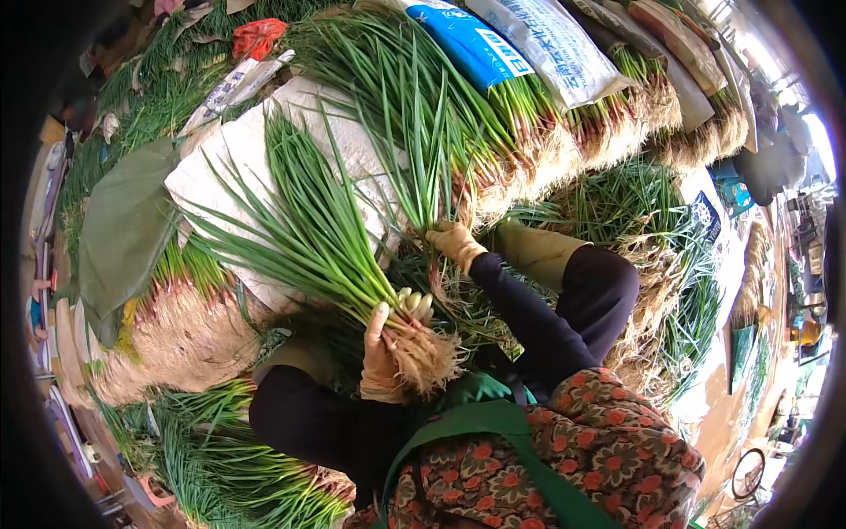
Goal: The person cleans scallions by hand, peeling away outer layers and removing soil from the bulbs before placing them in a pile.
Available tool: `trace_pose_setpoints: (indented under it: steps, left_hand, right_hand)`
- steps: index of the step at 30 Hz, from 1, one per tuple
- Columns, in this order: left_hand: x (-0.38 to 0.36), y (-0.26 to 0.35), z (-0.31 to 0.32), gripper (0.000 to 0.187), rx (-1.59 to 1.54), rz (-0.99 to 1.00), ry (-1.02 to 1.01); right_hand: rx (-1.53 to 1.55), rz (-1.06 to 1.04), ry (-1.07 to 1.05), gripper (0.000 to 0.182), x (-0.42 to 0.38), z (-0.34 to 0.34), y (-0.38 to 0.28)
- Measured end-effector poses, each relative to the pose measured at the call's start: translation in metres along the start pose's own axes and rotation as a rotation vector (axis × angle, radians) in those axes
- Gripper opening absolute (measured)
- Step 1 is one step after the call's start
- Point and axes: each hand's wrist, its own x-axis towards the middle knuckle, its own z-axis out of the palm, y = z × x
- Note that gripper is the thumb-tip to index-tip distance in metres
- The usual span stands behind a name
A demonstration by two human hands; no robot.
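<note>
My left hand, in a pale glove, is closed around a bunch of spring onions just above the roots. Its thumb lies across the stems, beside the white bulbs and tangled roots, and the leaves fan out to the upper left. My right hand, also gloved, grips a thinner bunch of spring onions low on the stems, leaves pointing up. Both bunches are over or near a white sack spread in front of me.
Stacked spring onions with roots toward me lie ahead, partly under blue and white bags. More bundles lie at left under a green sheet. Loose onions are heaped at right. A red bag sits at the back.
</note>
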Motion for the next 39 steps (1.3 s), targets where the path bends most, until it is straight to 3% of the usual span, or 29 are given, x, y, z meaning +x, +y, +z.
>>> trace_pose_setpoints:
  steps: [2, 5, 7, 8, 9, 10, 12, 14, 15, 16, 17, 19, 20, 21, 22, 23, 25, 26, 28, 29, 30, 31, 33, 34, 36, 38, 39]
  left_hand:
    - [0.009, -0.006, -0.008, 0.037, 0.079, -0.028, -0.036]
    - [0.013, -0.014, 0.004, 0.029, 0.034, -0.159, 0.006]
    - [0.023, -0.030, -0.040, 0.030, 0.060, -0.230, 0.017]
    - [0.017, -0.026, -0.021, 0.030, 0.029, -0.140, 0.020]
    - [0.011, -0.021, 0.002, 0.031, -0.001, -0.050, 0.024]
    - [0.012, -0.021, 0.006, 0.034, -0.026, -0.018, 0.154]
    - [0.004, -0.015, -0.003, 0.037, -0.074, 0.023, -0.043]
    - [0.001, -0.011, -0.004, 0.038, -0.010, 0.109, -0.126]
    - [-0.003, -0.010, -0.001, 0.038, -0.047, 0.061, -0.066]
    - [-0.006, -0.009, 0.008, 0.038, -0.086, 0.014, -0.010]
    - [-0.006, -0.009, 0.014, 0.037, -0.127, -0.028, 0.040]
    - [-0.002, -0.010, -0.016, 0.038, 0.119, 0.094, 0.042]
    - [0.001, -0.017, -0.037, 0.039, -0.071, 0.109, -0.027]
    - [0.006, -0.021, -0.046, 0.042, -0.280, 0.130, -0.286]
    - [0.009, -0.019, -0.039, 0.046, -0.479, 0.095, -0.550]
    - [-0.003, -0.015, -0.037, 0.048, -0.521, 0.098, -0.576]
    - [-0.020, -0.002, -0.006, 0.053, -0.612, 0.150, -0.666]
    - [-0.027, 0.008, -0.001, 0.056, -0.615, 0.112, -0.641]
    - [-0.017, 0.014, -0.023, 0.062, -0.587, -0.009, -0.622]
    - [-0.019, 0.016, -0.008, 0.061, -0.599, 0.017, -0.526]
    - [-0.020, 0.018, 0.007, 0.061, -0.605, 0.043, -0.430]
    - [-0.017, 0.009, 0.007, 0.065, -0.606, 0.099, -0.302]
    - [-0.005, 0.003, -0.004, 0.067, -0.471, 0.025, -0.295]
    - [-0.006, 0.005, -0.002, 0.064, -0.472, -0.078, -0.293]
    - [-0.011, 0.003, 0.000, 0.062, -0.390, -0.100, -0.188]
    - [-0.016, 0.005, 0.009, 0.062, -0.343, -0.063, -0.165]
    - [-0.024, 0.010, 0.020, 0.060, -0.197, -0.014, -0.021]
  right_hand:
    - [0.014, 0.008, -0.042, 0.036, -0.043, -0.042, -0.074]
    - [-0.093, -0.245, -0.034, 0.030, -0.079, -0.006, -0.051]
    - [-0.230, -0.171, -0.070, 0.026, -0.092, -0.006, -0.069]
    - [0.028, -0.173, -0.036, 0.020, -0.090, 0.005, -0.054]
    - [0.685, 0.281, -0.220, 0.018, -0.093, 0.008, -0.064]
    - [0.661, 0.172, -0.103, 0.019, -0.089, 0.016, -0.052]
    - [1.195, 0.555, 0.046, 0.023, -0.076, 0.014, -0.031]
    - [1.286, 0.459, -0.251, 0.028, -0.072, 0.016, -0.020]
    - [1.336, 0.460, -0.380, 0.030, -0.078, 0.008, -0.044]
    - [1.204, 0.502, -0.340, 0.033, -0.086, -0.002, -0.080]
    - [1.191, 0.369, -0.465, 0.035, -0.081, 0.001, -0.086]
    - [1.200, 0.301, -0.445, 0.034, -0.060, 0.042, -0.054]
    - [0.995, 0.228, -0.261, 0.033, -0.060, 0.063, -0.055]
    - [0.785, 0.154, -0.080, 0.032, -0.066, 0.080, -0.058]
    - [0.790, 0.284, -0.134, 0.027, -0.077, 0.083, -0.069]
    - [-0.015, -0.102, -0.272, 0.038, -0.066, 0.117, -0.019]
    - [-0.092, -0.482, -0.597, 0.037, -0.089, 0.143, 0.019]
    - [0.028, -0.345, -0.748, 0.035, -0.104, 0.115, 0.010]
    - [-0.142, -0.266, -0.911, 0.031, -0.106, 0.088, 0.001]
    - [-0.148, -0.283, -0.618, 0.025, -0.104, 0.074, 0.006]
    - [-0.538, -0.277, -0.414, 0.026, -0.093, 0.059, -0.006]
    - [-0.260, 0.108, -0.079, 0.030, -0.087, 0.037, -0.025]
    - [-0.239, 0.229, -0.130, 0.038, -0.056, 0.024, -0.023]
    - [-0.218, 0.203, -0.203, 0.041, -0.039, 0.035, -0.012]
    - [-0.224, 0.064, -0.271, 0.047, -0.014, 0.039, -0.015]
    - [-0.130, -0.050, -0.072, 0.040, -0.006, 0.028, -0.041]
    - [-0.076, -0.091, 0.007, 0.037, -0.007, 0.012, -0.059]
